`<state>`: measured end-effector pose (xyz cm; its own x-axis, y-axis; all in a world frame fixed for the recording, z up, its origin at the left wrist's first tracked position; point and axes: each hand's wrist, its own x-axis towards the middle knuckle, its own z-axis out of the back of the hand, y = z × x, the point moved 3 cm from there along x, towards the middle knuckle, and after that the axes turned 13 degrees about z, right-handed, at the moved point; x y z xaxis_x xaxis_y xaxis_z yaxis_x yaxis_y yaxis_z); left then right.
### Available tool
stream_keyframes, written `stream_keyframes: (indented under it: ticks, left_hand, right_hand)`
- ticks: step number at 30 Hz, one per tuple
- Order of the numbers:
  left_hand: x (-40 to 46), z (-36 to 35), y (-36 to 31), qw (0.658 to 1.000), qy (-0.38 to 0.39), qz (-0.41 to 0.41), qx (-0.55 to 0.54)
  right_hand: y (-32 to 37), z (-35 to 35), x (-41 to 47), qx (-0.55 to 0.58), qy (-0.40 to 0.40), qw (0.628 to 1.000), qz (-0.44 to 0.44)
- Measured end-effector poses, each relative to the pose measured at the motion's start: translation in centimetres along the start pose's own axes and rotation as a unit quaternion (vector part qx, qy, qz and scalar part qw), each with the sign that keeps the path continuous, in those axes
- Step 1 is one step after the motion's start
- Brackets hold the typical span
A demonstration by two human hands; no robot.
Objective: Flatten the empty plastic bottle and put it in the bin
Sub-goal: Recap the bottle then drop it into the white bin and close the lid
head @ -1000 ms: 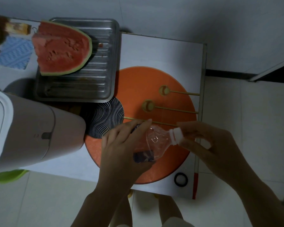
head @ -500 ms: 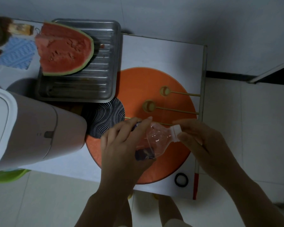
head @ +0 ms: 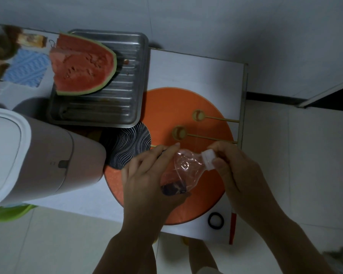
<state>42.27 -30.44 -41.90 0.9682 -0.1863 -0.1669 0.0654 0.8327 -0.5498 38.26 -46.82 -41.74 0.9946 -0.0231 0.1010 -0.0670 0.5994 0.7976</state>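
We clamp left hand (head: 147, 180) round plastic bottle (head: 183, 171), right hand (head: 234, 171) pinching its white cap (head: 208, 157) (steadying for squashing, we judge).

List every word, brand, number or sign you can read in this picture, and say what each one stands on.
No text can be read.
Plastic bottle, held in the left hand with the right hand at its cap: dark label, print too blurred to read.
Bin: small dark mark on its side, no legible sign.
Packet at far left: blurred, unreadable.
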Motion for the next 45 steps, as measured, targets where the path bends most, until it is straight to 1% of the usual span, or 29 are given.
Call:
stream_keyframes:
  ticks: [6, 12, 16, 20, 25, 29, 35, 38, 40, 42, 45]
  left_hand:
    - [-0.2, 3.1, -1.4, 0.999, -0.013, -0.025, 0.02]
    - [-1.5, 9.0, -3.7, 0.999, -0.003, -0.033, 0.002]
    - [-2.8, 14.0, -5.0, 1.0, 0.024, -0.018, -0.006]
    - [-4.8, 18.6, -5.4, 1.0, 0.007, -0.025, -0.018]
    - [-7.7, 22.4, -4.5, 0.997, -0.077, -0.01, 0.002]
    - [-9.3, 24.7, -2.3, 0.991, -0.13, 0.008, 0.011]
    - [-11.6, 27.5, 5.6, 0.983, -0.14, 0.072, -0.095]
    - [-12.6, 29.8, 11.2, 0.97, -0.166, 0.114, -0.138]
    - [-12.9, 31.6, 15.1, 0.962, -0.175, 0.141, -0.155]
    - [-12.8, 33.3, 18.8, 0.957, -0.177, 0.16, -0.168]
    - [-12.2, 35.3, 23.6, 0.953, -0.167, 0.177, -0.181]
  right_hand:
    - [2.8, 1.5, 0.2, 0.05, -0.016, 0.998, -0.033]
    - [8.2, 5.6, 1.4, 0.109, -0.026, 0.994, 0.009]
    - [12.2, 8.0, 2.5, 0.075, -0.003, 0.996, 0.038]
    - [16.0, 9.2, 3.4, 0.053, -0.002, 0.996, 0.078]
    - [20.3, 8.5, 3.8, 0.001, 0.03, 0.989, 0.146]
    - [23.1, 6.3, 4.3, 0.014, 0.049, 0.985, 0.166]
    - [28.3, -0.4, 5.9, 0.055, 0.11, 0.972, 0.201]
    - [30.2, -5.2, 7.4, 0.042, 0.133, 0.968, 0.207]
    - [31.0, -9.0, 8.8, 0.015, 0.154, 0.968, 0.199]
    - [31.2, -13.4, 10.0, -0.05, 0.203, 0.96, 0.185]
    - [30.8, -19.5, 10.8, -0.199, 0.298, 0.916, 0.179]
